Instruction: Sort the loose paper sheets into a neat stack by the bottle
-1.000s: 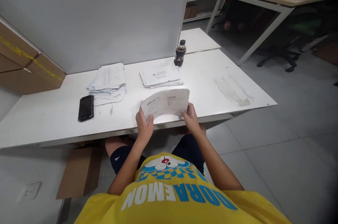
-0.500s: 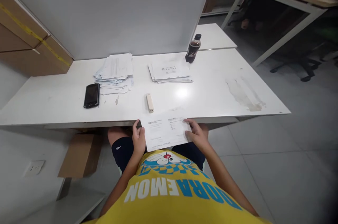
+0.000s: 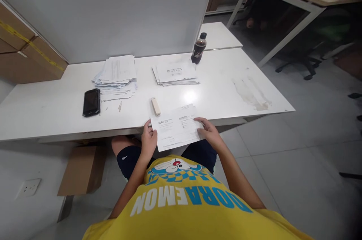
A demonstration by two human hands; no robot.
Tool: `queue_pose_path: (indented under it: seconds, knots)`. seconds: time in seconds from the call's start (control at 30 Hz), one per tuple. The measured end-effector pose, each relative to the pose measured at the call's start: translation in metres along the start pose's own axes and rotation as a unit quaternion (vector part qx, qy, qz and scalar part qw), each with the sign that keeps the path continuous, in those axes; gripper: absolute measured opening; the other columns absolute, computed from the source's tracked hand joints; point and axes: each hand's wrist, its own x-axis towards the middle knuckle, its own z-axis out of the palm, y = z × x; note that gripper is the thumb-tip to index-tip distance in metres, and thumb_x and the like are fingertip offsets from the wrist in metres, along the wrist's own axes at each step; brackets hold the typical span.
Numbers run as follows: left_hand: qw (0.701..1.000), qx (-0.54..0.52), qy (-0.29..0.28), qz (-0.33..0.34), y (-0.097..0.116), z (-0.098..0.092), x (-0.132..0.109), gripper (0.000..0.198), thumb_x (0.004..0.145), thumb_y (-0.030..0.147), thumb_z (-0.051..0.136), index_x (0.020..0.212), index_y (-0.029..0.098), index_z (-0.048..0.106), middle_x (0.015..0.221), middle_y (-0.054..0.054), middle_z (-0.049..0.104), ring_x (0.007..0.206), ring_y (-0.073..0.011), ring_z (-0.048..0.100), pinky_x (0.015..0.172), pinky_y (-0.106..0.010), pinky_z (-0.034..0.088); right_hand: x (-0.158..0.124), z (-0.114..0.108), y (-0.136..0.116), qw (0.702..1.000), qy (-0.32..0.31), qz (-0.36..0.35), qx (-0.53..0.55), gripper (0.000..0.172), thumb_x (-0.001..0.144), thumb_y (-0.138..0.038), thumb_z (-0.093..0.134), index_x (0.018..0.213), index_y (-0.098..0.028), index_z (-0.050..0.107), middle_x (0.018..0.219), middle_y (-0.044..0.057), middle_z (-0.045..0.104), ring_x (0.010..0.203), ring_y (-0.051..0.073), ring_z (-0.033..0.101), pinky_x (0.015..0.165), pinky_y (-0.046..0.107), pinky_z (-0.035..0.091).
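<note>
A printed white sheet [image 3: 177,129] is held by its two sides at the table's front edge, its far part over the tabletop. My left hand [image 3: 149,140] pinches the left side, thumb on top. On the right side, my right hand [image 3: 210,133] grips the paper between thumb and fingers. Just beyond the sheet lies a small cream-coloured stick-like device [image 3: 155,106]. Farther back are a neat stack of printed papers [image 3: 175,72] and, left of it, a messier, taller pile [image 3: 118,70].
The white table [image 3: 62,113] carries a black phone [image 3: 91,102] at left and a dark drink bottle [image 3: 199,48] at the back. Cardboard boxes [image 3: 42,61] stand at the far left. A grey panel [image 3: 113,10] rises behind. Another box [image 3: 77,170] is below the table.
Both hands have raised the sheet slightly forward, and more of its far part shows over the table. The whole view has shifted, so the table items appear farther left.
</note>
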Motion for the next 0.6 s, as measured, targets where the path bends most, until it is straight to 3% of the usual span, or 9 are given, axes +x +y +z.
queue_pose_path:
  seconds: [0.13, 0.27, 0.43, 0.6]
  knots:
    - [0.999, 0.033, -0.017, 0.009, 0.001, 0.001, 0.000, 0.057, 0.084, 0.018, 0.051, 0.140, 0.017, 0.043, 0.087, -0.003, 0.068, 0.071, -0.0133, 0.064, 0.069, -0.025, 0.048, 0.005, -0.003, -0.002, 0.999, 0.016, -0.027, 0.011, 0.050, 0.073, -0.031, 0.059, 0.123, -0.027, 0.055, 0.122, 0.007, 0.062, 0.110, 0.025, 0.058, 0.092, 0.039, 0.047]
    - [0.997, 0.073, -0.012, 0.037, 0.004, 0.002, 0.004, 0.052, 0.087, 0.025, 0.052, 0.138, 0.017, 0.047, 0.090, -0.004, 0.067, 0.070, -0.0127, 0.063, 0.067, -0.024, 0.047, 0.009, -0.006, -0.001, 0.999, 0.024, -0.029, -0.013, 0.045, 0.077, -0.034, 0.058, 0.121, -0.025, 0.056, 0.122, 0.008, 0.061, 0.107, 0.025, 0.059, 0.089, 0.040, 0.049]
    - [0.992, 0.113, 0.014, 0.056, 0.007, 0.002, 0.010, 0.040, 0.087, 0.026, 0.053, 0.126, 0.017, 0.058, 0.080, -0.001, 0.064, 0.062, -0.0112, 0.058, 0.062, -0.023, 0.045, 0.012, -0.006, -0.001, 0.999, 0.044, -0.028, -0.007, 0.043, 0.078, -0.035, 0.058, 0.120, -0.026, 0.056, 0.110, 0.007, 0.064, 0.099, 0.026, 0.060, 0.081, 0.040, 0.053]
    - [0.990, 0.129, 0.023, 0.055, 0.004, 0.002, 0.012, 0.039, 0.088, 0.030, 0.054, 0.124, 0.017, 0.060, 0.072, 0.001, 0.063, 0.065, -0.0135, 0.061, 0.064, -0.024, 0.046, 0.011, -0.004, -0.004, 0.999, 0.049, -0.014, 0.013, 0.045, 0.078, -0.035, 0.059, 0.123, -0.027, 0.053, 0.104, 0.006, 0.064, 0.093, 0.025, 0.060, 0.073, 0.040, 0.055]
